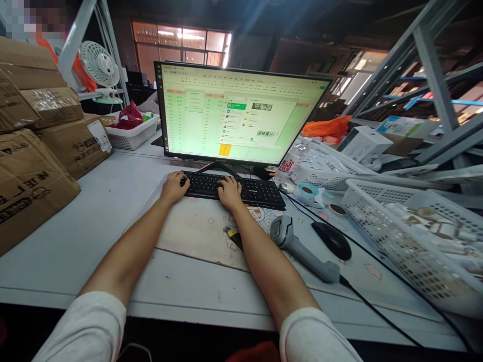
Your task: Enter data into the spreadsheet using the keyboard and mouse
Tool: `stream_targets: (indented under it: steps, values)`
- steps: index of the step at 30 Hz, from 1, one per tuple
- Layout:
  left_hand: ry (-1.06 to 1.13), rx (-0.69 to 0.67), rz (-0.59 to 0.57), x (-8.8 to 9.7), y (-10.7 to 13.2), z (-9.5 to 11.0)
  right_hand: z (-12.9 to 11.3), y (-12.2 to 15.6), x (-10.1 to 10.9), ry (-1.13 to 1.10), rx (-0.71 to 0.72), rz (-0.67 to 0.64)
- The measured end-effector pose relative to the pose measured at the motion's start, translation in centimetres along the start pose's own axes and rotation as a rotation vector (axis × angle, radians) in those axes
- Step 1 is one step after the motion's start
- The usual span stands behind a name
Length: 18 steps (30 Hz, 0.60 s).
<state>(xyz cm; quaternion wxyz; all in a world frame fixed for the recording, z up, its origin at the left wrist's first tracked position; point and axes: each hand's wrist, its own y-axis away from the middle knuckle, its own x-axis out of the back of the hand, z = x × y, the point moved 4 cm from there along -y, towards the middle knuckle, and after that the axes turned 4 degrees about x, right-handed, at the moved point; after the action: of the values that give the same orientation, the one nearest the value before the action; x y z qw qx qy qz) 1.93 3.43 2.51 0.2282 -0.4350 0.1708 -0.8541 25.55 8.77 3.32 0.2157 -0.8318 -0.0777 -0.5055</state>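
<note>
A black keyboard [204, 185] lies below a monitor [241, 120] that shows a spreadsheet and a chat window. My left hand [175, 186] rests on the keyboard's left end, its fingers spread over the keys. Near the middle of the keys is my right hand [229, 191], fingers apart and holding nothing. Partly under my right forearm lies a yellow and black tool [233, 236], perhaps a box cutter. To the right of that arm sit a grey barcode scanner [302, 249] with a cable and a black mouse [332, 240].
Cardboard boxes [32, 176] are stacked at the left. Behind them stand a small fan [100, 64] and a white basket [132, 134] with red cloth. On the right, a perforated plastic basket [392, 236] holds rolls. Tape rolls [337, 209] and a black cable lie on the desk [90, 216].
</note>
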Motion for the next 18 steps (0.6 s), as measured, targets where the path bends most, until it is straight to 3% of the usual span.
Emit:
stream_targets:
  steps: [7,12,18]
  values:
    - [-0.085,-0.025,-0.1,-0.29,0.13,0.22,-0.4,0.08,0.72,-0.023,0.04,0.034]
    - [-0.095,-0.029,-0.103,-0.28,0.17,0.25,-0.53,-0.09,0.35,-0.055,0.103,0.002]
    - [-0.094,-0.084,-0.175,-0.88,0.34,0.16,-0.17,-0.23,0.26,-0.072,0.069,0.044]
